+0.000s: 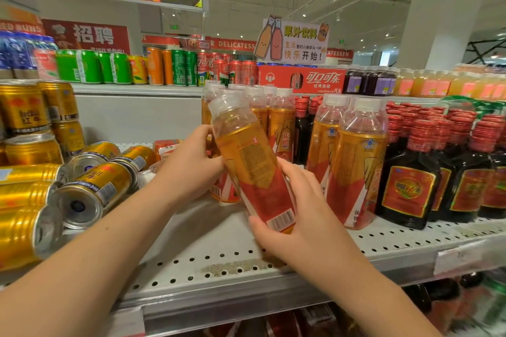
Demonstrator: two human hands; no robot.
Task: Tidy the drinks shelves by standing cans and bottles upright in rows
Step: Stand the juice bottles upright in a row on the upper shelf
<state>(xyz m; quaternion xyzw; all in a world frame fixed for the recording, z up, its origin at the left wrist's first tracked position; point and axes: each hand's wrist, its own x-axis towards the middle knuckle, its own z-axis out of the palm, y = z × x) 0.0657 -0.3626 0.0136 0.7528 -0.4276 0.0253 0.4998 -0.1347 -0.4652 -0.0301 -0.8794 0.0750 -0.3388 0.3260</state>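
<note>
Head view: tilted amber drink bottle (246, 161) held above shelf (219, 262), right hand (298, 208) fingers curled round its base; left hand (191, 164) at its side, grip impossible to tell. Best swing cap upright, then seat base beside standing amber bottles (356, 167).

1. The left forearm (90, 249) is reaching in from the near left, bare, towards the far centre.
2. The left hand (191, 164) is curling its fingers round the left side of a tilted bottle (246, 156).
3. The right forearm (356, 276) is coming in from the near right.
4. The right hand (298, 200) is gripping the bottle's lower end, with the thumb lying under its base.
</note>
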